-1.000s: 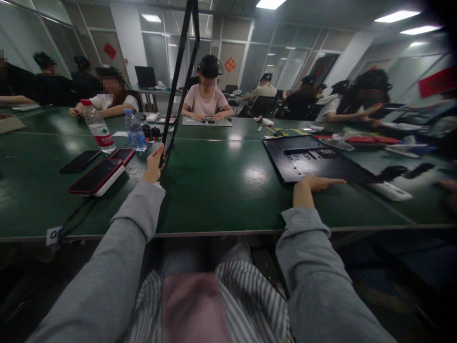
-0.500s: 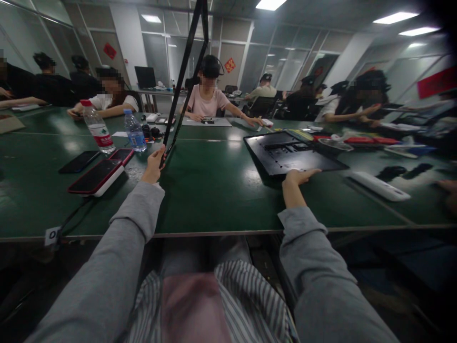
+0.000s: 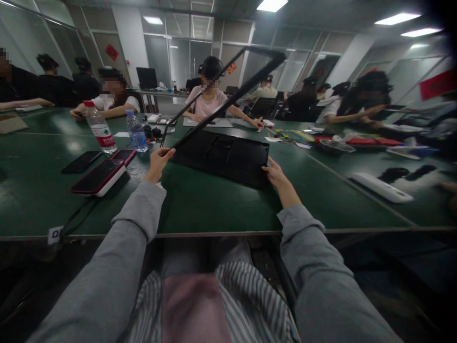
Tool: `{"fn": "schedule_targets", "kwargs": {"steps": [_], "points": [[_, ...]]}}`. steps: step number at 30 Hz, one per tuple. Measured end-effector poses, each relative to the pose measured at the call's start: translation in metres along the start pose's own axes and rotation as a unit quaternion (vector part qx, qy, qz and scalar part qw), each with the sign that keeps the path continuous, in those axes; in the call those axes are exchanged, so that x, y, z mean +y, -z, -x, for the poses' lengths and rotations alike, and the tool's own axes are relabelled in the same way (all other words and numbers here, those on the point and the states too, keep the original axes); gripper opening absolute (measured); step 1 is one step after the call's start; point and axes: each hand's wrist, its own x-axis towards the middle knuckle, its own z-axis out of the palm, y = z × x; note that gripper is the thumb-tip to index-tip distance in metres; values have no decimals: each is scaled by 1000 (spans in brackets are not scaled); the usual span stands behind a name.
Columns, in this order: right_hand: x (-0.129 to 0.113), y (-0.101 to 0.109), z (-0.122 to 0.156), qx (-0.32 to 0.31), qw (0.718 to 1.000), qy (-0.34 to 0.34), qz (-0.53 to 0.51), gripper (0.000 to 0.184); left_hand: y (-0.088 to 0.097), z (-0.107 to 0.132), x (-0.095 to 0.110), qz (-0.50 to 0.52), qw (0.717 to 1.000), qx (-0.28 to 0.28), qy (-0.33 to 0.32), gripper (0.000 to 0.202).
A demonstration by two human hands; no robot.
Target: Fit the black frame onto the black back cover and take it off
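My left hand (image 3: 159,164) is closed, fingers and thumb pinching the lower left corner of a thin black rectangular frame (image 3: 232,97). The frame is tilted, its far end raised up and to the right. Below it is a flat black panel (image 3: 241,162) with a recessed, ribbed middle, held at a slant over the table. My right hand (image 3: 280,180) grips the panel's right edge between thumb and fingers. The panel's left end lies close to my left hand, under the frame; whether they touch there I cannot tell.
On the green table (image 3: 214,209), left, are a red-capped bottle (image 3: 100,131), a blue-capped bottle (image 3: 137,133), a dark phone (image 3: 81,162) and a red-edged device (image 3: 98,177). A white bar (image 3: 382,187) lies right. Across sits a person in pink (image 3: 203,102).
The frame has swung from nearly upright down to the right, over the panel. My right hand has brought the panel left and now grips its right edge instead of its near edge.
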Motion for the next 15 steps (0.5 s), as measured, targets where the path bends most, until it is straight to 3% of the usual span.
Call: {"fn": "schedule_targets", "kwargs": {"steps": [6, 12, 15], "points": [[-12, 7, -6, 110, 993, 6, -45, 46, 2, -7, -9, -107, 991, -54, -63, 35], [-34, 26, -1, -23, 987, 36, -157, 55, 3, -2, -12, -235, 960, -102, -112, 37], [-28, 25, -1, -33, 988, 33, -145, 49, 5, -1, -15, -273, 945, -118, -133, 34]]}}
